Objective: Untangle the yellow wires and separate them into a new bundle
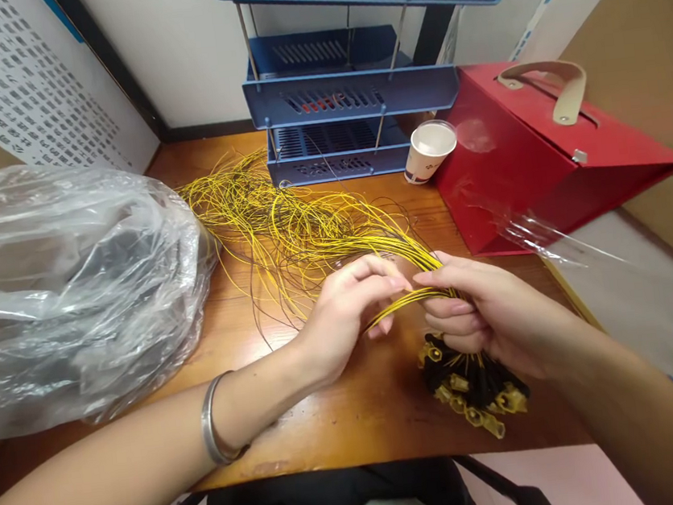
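My right hand (482,309) is wrapped round a bundle of thin yellow and black wires (396,239). Below that fist hang the wires' black ends with clear yellowish connector caps (473,413), fanned out above the table's front edge. My left hand (351,303), with a silver bangle on its wrist, is closed close beside the right thumb. A small group of the wires (400,303) bends away from the bundle into its curled fingers; the exact pinch is partly hidden. The long loose wire lengths lie tangled across the wooden table (333,439) toward the back left.
On the left bulges a clear plastic bag (73,290) with dark contents. A blue tiered letter tray (355,95) stands at the back, beside a paper cup (431,148). A red box (520,158) with a beige handle occupies the right, with clear plastic film near it.
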`<state>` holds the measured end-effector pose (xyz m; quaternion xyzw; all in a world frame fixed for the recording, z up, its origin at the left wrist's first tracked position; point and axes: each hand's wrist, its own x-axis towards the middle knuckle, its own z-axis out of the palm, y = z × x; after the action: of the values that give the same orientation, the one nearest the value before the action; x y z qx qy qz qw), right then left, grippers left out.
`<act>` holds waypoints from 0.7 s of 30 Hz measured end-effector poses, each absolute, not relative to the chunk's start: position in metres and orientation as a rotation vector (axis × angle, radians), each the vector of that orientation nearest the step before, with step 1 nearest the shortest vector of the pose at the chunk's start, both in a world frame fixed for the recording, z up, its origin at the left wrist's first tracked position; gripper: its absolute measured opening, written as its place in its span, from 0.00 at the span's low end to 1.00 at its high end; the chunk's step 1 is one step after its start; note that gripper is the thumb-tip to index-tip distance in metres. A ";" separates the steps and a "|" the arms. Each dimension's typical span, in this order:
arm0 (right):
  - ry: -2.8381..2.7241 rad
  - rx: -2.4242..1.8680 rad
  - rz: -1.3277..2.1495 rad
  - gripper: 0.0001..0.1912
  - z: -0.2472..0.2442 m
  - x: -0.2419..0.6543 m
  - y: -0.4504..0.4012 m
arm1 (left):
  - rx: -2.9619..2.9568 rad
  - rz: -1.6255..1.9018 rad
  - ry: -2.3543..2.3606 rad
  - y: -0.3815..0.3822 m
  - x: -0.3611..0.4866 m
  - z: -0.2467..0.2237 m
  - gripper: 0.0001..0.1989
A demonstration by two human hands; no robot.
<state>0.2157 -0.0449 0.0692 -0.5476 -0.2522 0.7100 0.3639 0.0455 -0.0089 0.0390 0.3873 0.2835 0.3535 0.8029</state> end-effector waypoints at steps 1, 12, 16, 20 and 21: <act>-0.653 -1.413 1.815 0.19 0.069 0.216 -0.044 | 0.789 0.739 0.578 -0.008 0.045 0.040 0.06; -0.672 -1.434 1.750 0.27 0.067 0.217 -0.045 | 1.602 0.487 1.076 -0.002 0.016 0.037 0.20; -0.717 -1.438 1.752 0.24 0.067 0.216 -0.046 | 2.587 0.902 0.788 0.000 0.005 0.053 0.15; -0.809 -1.433 1.755 0.21 0.067 0.214 -0.048 | 2.896 0.679 0.264 0.007 0.021 0.064 0.11; -0.825 -1.439 1.741 0.20 0.067 0.215 -0.049 | 2.906 0.531 0.278 0.009 0.025 0.065 0.10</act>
<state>0.2148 -0.0485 0.0675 -0.5583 -0.3199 0.6753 0.3604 0.0254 0.0092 0.0649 0.9757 0.0932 0.1784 0.0870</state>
